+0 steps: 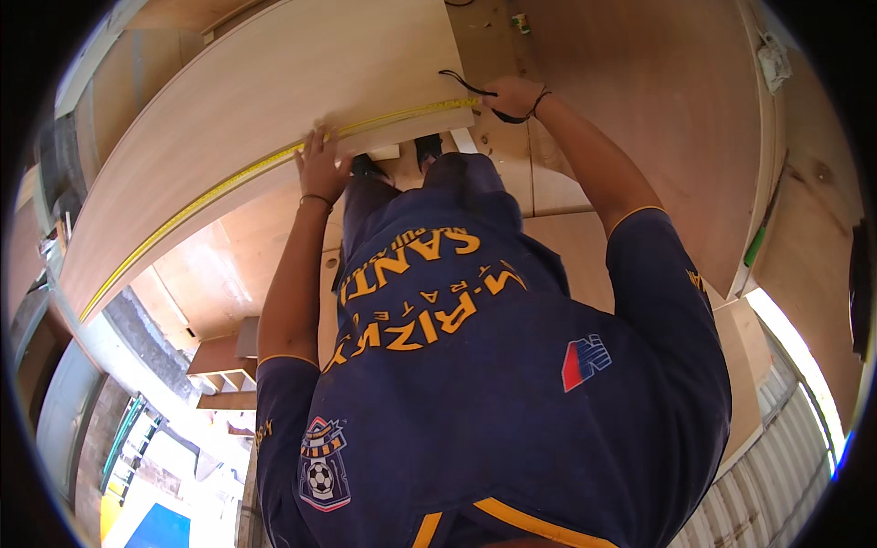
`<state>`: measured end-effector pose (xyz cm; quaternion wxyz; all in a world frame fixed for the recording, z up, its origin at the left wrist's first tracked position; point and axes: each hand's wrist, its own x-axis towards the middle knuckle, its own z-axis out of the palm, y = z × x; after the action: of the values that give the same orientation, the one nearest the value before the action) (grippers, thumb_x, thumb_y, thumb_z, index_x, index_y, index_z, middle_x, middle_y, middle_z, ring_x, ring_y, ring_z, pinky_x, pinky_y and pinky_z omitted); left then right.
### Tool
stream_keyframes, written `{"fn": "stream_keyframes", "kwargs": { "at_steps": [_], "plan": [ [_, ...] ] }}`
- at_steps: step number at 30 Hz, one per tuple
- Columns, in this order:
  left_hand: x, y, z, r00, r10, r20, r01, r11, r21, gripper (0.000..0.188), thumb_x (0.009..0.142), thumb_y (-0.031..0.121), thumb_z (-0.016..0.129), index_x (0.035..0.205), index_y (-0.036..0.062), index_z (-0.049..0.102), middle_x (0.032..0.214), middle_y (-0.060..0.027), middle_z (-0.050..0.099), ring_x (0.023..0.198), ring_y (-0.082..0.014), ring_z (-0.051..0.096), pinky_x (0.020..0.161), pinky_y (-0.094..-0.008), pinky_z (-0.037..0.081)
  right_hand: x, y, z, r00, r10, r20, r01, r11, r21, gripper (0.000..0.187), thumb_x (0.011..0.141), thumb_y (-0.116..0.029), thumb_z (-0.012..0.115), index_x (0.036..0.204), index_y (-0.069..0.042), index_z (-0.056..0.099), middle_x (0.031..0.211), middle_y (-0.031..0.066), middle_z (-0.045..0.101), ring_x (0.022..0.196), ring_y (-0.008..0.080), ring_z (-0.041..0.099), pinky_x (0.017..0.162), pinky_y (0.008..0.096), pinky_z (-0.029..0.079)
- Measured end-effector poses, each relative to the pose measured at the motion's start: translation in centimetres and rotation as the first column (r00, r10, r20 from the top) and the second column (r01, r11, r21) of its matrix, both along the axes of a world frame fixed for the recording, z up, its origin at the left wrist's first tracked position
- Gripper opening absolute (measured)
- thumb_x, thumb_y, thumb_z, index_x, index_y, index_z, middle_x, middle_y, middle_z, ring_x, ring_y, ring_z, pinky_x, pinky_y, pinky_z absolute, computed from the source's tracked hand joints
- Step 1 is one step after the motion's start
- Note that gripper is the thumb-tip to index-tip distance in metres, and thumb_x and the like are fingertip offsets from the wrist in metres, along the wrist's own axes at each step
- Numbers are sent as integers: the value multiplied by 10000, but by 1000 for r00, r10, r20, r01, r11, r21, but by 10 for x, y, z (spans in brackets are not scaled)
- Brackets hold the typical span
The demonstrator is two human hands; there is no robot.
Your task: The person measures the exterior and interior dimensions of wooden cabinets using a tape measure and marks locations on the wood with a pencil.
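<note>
A yellow tape measure (402, 115) stretches along the near edge of a large, pale wooden panel (283, 73), reaching the panel's far left end. My right hand (513, 97) is closed around the tape's right end, by the panel's right edge; a black strap loops out from it, and the case is mostly hidden by the fingers. Partway along the tape, my left hand (320, 166) rests with its fingers spread over the blade and the panel's edge, pressing from above.
Another large brown wooden panel (649, 119) stands on the right. A small yellow-green item (521, 23) lies beyond my right hand. At lower left sits a wooden unit with compartments (224, 376). Corrugated sheeting (758, 493) is at lower right. My feet are close to the panel.
</note>
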<state>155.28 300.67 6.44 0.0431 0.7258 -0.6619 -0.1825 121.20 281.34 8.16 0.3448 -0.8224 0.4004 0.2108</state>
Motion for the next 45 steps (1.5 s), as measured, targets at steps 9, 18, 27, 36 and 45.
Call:
{"fn": "stream_keyframes", "kwargs": {
  "at_steps": [9,18,27,36,45],
  "plan": [
    [-40,15,4,992,44,117,-60,989,136,714,804,514,482,1365,124,274,1462,-100,106,1347,-308,78,1010,-598,134,-11,-9,-6,995,86,-51,-90,993,-73,332,834,-343,435,894,-97,649,867,133,641,843,305,596,749,405,460],
    [-55,11,-1,985,80,152,-100,987,126,752,809,559,467,1368,102,257,1463,-103,103,1344,-301,105,997,-601,165,-9,-15,3,997,69,-19,-71,992,-101,312,836,-352,440,937,-136,642,875,102,648,856,307,599,762,414,476],
    [-66,4,-1,981,134,141,-156,975,156,825,784,556,507,1382,81,194,1463,-132,61,1347,-304,83,1004,-587,168,-14,-13,7,992,127,7,-121,962,-245,294,841,-382,449,900,-170,644,833,80,641,854,319,577,769,425,472],
    [-82,-8,5,970,133,205,-179,958,224,792,772,495,554,1358,56,251,1460,-146,50,1349,-314,43,1009,-584,161,-13,-8,9,995,98,-12,-98,966,-240,287,846,-374,438,885,-176,643,842,53,636,916,290,545,793,426,463],
    [-110,-23,8,998,38,53,-47,984,174,729,775,431,567,1334,48,299,1467,-111,43,1353,-291,46,1017,-583,152,-17,-4,-1,995,96,16,-88,958,-272,295,837,-373,446,950,-181,640,887,64,632,954,301,527,815,421,453]
  ]
}}
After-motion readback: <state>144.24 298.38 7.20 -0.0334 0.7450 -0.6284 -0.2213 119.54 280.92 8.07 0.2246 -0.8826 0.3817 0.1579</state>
